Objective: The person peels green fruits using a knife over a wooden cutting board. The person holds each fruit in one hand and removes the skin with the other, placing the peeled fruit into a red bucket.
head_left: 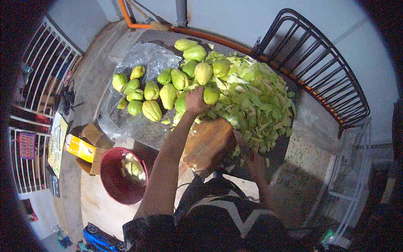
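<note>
Among whole green chayotes (152, 110) on the table, my left hand (196, 101) reaches over a wooden chopping board (210, 143). Its fingers are closed against a yellow-green chayote (211, 96) at the board's far end; the fingertips are partly hidden. My right hand (254, 164) is low at the board's right side, wrapped around the handle of a knife (240, 142) whose dark blade points away from me along the board's edge. A large heap of pale green peels and slivers (260, 101) spreads right of the chayotes, close to the knife.
Clear plastic sheeting (147, 54) lies under the left chayotes. A red bucket (121, 191) holding pale peeled pieces stands left of my forearm, beside an open cardboard box (94, 138). A black metal rack (319, 67) leans on the wall behind the heap.
</note>
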`<state>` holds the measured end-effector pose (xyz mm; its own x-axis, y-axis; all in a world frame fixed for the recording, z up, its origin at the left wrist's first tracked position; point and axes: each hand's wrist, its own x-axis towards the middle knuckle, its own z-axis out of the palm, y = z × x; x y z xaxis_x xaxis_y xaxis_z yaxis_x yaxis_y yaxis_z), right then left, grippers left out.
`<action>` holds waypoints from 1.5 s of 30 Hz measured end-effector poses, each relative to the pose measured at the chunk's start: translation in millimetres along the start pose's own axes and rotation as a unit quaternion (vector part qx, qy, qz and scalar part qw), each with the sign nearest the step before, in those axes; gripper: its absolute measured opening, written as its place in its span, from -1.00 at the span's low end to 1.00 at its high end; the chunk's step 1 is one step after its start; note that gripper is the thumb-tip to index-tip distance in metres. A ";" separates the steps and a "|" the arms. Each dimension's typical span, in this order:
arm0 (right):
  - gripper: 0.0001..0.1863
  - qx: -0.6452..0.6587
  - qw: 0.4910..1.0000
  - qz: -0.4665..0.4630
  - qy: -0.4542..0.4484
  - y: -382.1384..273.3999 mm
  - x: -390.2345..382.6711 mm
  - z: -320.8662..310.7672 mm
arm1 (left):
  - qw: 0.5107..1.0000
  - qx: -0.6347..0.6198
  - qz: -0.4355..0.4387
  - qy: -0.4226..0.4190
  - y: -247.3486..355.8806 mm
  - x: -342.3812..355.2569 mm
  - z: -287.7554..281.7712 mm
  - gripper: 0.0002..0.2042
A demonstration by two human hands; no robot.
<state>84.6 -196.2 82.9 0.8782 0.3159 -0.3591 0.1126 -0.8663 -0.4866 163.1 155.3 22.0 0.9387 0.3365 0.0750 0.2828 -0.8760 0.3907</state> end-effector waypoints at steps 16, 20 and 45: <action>-0.67 0.120 0.979 -0.149 -0.074 41.7 58.2 48.9 | 0.994 0.078 0.074 -0.025 37.5 -196.7 -23.3 -0.24; -0.75 0.163 0.956 -0.208 -0.127 34.9 63.8 71.9 | 0.963 -0.134 -0.212 0.099 63.5 -219.2 17.8 -0.13; -0.69 0.113 0.941 -0.316 -0.027 4.7 60.9 48.0 | 0.980 -0.117 -0.163 -0.005 57.7 -231.9 24.7 -0.09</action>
<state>116.3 -162.4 20.6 0.6429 0.7657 0.0220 0.4974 -0.3954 -0.7722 -33.4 18.1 4.6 0.8087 0.5802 -0.0970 0.5157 -0.6199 0.5914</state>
